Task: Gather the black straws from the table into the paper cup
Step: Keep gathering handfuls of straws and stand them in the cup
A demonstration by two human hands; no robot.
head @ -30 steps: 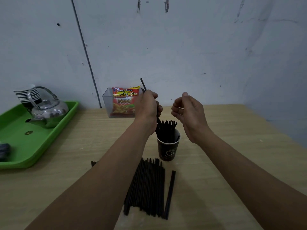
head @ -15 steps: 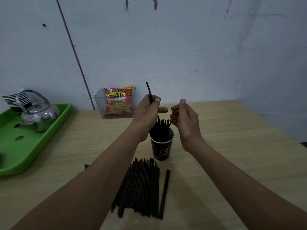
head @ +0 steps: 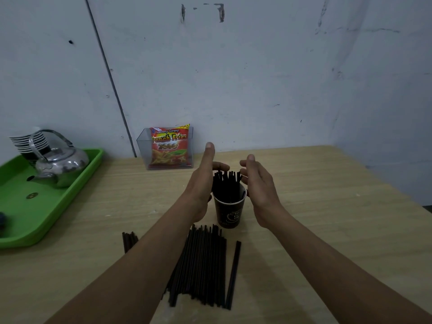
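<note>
Nearest, on the table (head: 327, 206) in front of the paper cup (head: 229, 212), lies the pile of black straws (head: 201, 265), their long axes running roughly toward the cup and away from the person. One single straw (head: 233, 274) lies just beside the pile on its right, and a few more straws (head: 129, 240) poke out from under the left forearm, further left of the cup. Both forearms pass over these.

At the cup itself, the left hand (head: 203, 178) and right hand (head: 258, 183) stand on either side of the bundle of straws in the cup (head: 226, 185), fingers spread and loose, holding nothing; the left palm is close against the bundle, the right a little apart. So both hands are empty, and the next straws lie back toward the person. The left arm crosses the pile, so that hand seems the handier one.

Beyond the cup, against the wall, stands a snack packet (head: 170, 147); far left sits a green tray (head: 58, 206) with a kettle (head: 59, 161).
</note>
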